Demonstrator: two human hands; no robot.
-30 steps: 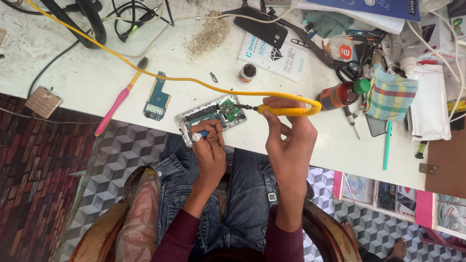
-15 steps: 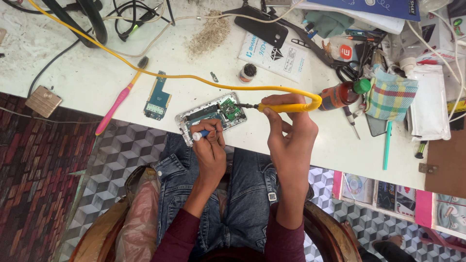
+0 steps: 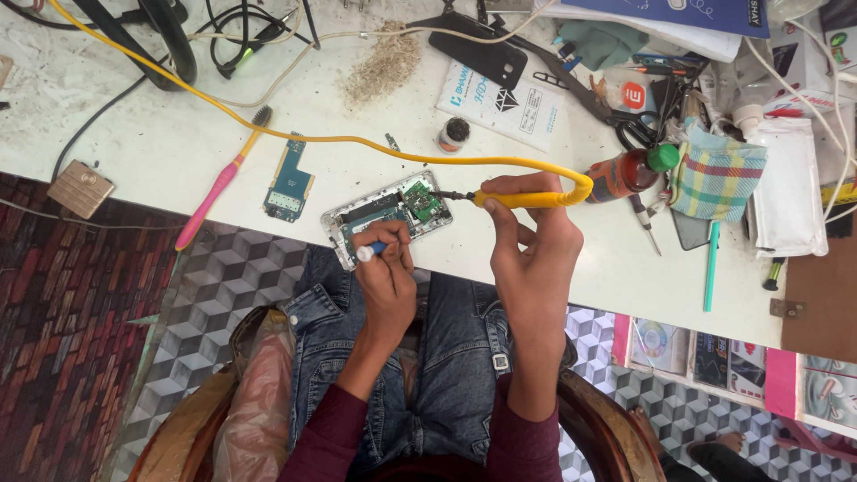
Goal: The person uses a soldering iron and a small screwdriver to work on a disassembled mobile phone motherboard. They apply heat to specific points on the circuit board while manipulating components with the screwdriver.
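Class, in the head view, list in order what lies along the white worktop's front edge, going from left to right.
Pink toothbrush → small loose circuit board → opened phone → yellow soldering iron in the right hand → brown bottle with green cap → checked cloth

You are sitting at the near edge of the desk (image 3: 134,152), and the opened phone (image 3: 386,217) is lying at that edge in front of you. Your left hand (image 3: 386,272) is resting on its near end, while your right hand (image 3: 527,241) is holding the soldering iron (image 3: 527,197) just to its right, tip touching the circuit board (image 3: 423,202) inside it. A loose board (image 3: 288,181) is lying left of the phone, with the toothbrush (image 3: 220,183) further left. The small jar (image 3: 454,135) is standing behind the phone, and the bottle (image 3: 632,171) is lying right of your right hand.
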